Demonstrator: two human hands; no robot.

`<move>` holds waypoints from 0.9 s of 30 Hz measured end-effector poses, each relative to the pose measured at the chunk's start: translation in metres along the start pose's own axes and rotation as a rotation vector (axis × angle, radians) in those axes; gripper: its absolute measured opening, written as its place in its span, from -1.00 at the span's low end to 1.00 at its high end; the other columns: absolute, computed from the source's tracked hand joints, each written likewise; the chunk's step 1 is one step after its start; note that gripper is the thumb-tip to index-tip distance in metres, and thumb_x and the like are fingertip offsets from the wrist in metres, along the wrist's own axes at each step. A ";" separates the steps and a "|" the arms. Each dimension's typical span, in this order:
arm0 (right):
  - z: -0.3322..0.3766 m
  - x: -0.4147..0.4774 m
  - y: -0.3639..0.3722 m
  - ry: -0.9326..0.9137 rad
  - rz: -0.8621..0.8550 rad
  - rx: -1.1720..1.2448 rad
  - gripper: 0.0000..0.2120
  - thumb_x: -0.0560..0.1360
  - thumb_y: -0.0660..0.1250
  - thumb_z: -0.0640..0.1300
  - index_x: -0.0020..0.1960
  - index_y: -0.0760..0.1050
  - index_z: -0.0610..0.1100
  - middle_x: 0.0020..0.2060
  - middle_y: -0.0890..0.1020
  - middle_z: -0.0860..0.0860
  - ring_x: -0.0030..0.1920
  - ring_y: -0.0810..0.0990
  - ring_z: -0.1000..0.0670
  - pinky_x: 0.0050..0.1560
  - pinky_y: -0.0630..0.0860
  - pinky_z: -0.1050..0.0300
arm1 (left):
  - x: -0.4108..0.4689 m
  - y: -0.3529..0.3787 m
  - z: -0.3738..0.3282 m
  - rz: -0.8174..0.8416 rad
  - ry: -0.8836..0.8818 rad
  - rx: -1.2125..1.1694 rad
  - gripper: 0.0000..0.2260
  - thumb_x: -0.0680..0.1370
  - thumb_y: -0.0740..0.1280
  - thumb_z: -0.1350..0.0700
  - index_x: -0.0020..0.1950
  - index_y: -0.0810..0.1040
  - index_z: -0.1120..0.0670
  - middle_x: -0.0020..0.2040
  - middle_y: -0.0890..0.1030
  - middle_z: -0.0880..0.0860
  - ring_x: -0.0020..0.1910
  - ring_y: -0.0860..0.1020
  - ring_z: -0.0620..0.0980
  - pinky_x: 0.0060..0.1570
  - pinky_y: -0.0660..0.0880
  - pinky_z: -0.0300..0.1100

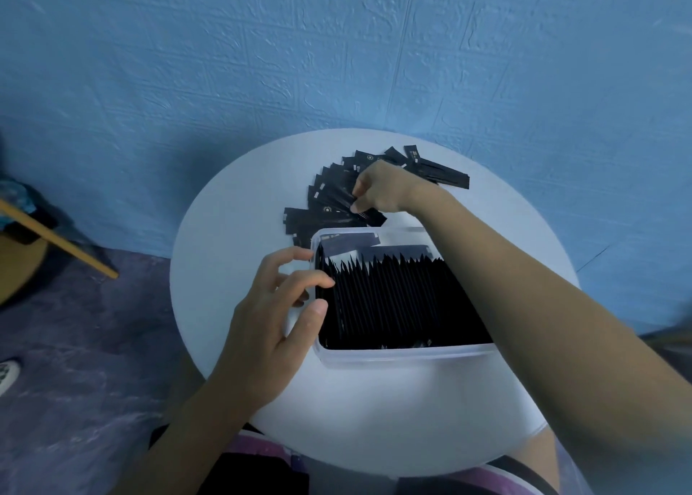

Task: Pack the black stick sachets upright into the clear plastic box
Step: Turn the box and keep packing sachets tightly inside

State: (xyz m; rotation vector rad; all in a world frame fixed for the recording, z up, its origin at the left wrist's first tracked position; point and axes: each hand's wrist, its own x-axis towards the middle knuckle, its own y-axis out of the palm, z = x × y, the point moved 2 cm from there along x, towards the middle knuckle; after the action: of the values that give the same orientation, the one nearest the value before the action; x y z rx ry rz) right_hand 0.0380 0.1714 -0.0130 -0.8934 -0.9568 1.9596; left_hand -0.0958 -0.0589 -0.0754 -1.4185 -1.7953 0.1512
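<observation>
A clear plastic box (393, 356) stands on the round white table (374, 412), packed with several black stick sachets (389, 300) standing upright in a row. Behind the box lies a fanned pile of loose black sachets (329, 199). My right hand (382, 189) reaches over the box to that pile and pinches the ends of some sachets between thumb and fingers. My left hand (277, 315) rests on the box's left rim, fingers loosely bent, its thumb and fingertips touching the edge and the leftmost upright sachets.
A blue textured wall (337, 64) rises right behind the table. To the left, a wooden stick (60, 240) leans above the purple floor (75, 345), and a shoe (9, 373) shows at the left edge. My lap is under the table's near edge.
</observation>
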 end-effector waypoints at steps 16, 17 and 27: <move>-0.015 -0.002 0.004 0.020 0.053 -0.056 -0.70 0.50 0.49 -0.15 0.19 0.58 -0.21 0.04 0.56 -0.06 0.11 0.53 -0.10 0.07 0.39 0.13 | 0.000 0.000 0.001 -0.019 0.011 0.002 -0.82 0.61 0.17 -0.07 0.15 0.50 -0.14 0.36 0.41 -0.12 0.03 0.56 -0.21 -0.09 0.54 -0.29; -0.015 -0.002 0.004 0.021 0.053 -0.046 -0.69 0.51 0.49 -0.15 0.21 0.57 -0.20 0.06 0.57 -0.07 0.14 0.53 -0.11 0.09 0.39 0.12 | 0.000 0.001 0.001 -0.020 0.011 0.003 -0.82 0.61 0.17 -0.07 0.15 0.50 -0.14 0.36 0.42 -0.11 0.02 0.56 -0.21 -0.10 0.54 -0.29; -0.006 -0.030 -0.031 -0.061 -0.110 0.360 -0.89 0.50 0.46 -0.21 -0.10 0.52 -0.15 -0.26 0.51 -0.11 -0.22 0.43 -0.03 -0.23 0.34 0.16 | 0.000 0.000 -0.001 -0.017 0.011 -0.016 -0.77 0.62 0.17 -0.05 0.15 0.57 -0.05 0.36 0.44 -0.07 0.00 0.58 -0.16 -0.09 0.52 -0.35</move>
State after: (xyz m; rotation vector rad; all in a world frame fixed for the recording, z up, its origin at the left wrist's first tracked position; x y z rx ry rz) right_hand 0.0669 0.1609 0.0179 -0.5678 -0.6422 1.9886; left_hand -0.0951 -0.0591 -0.0749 -1.4117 -1.8026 0.1201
